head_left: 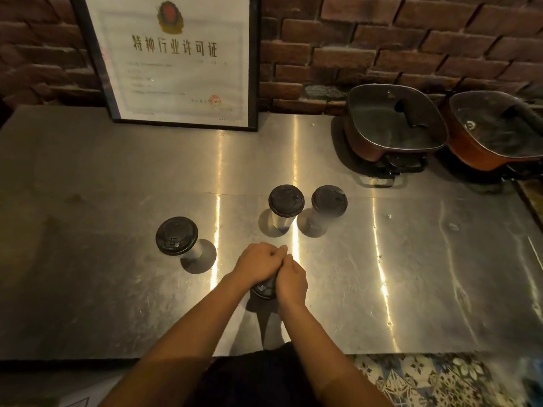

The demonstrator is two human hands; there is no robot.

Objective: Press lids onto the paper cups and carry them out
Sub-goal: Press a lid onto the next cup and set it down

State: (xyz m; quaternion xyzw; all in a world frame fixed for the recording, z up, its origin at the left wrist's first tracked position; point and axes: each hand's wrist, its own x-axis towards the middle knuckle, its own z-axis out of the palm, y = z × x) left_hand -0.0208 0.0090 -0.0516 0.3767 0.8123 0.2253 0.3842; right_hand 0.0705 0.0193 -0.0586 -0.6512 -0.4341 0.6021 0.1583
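Three paper cups with black lids stand on the steel counter (411,259): one at the left (177,236), one in the middle (286,201) and one beside it to the right (329,201). A fourth cup (264,289) stands nearest me, mostly hidden. My left hand (260,264) and my right hand (291,282) both lie curled over its black lid, fingers touching at the top. Only a sliver of the lid's near edge shows between the wrists.
A framed certificate (176,60) leans against the brick wall at the back. Two square lidded pans (393,121) (496,130) sit at the back right. The counter's front edge runs below my forearms, with patterned floor tiles (440,380) to the right.
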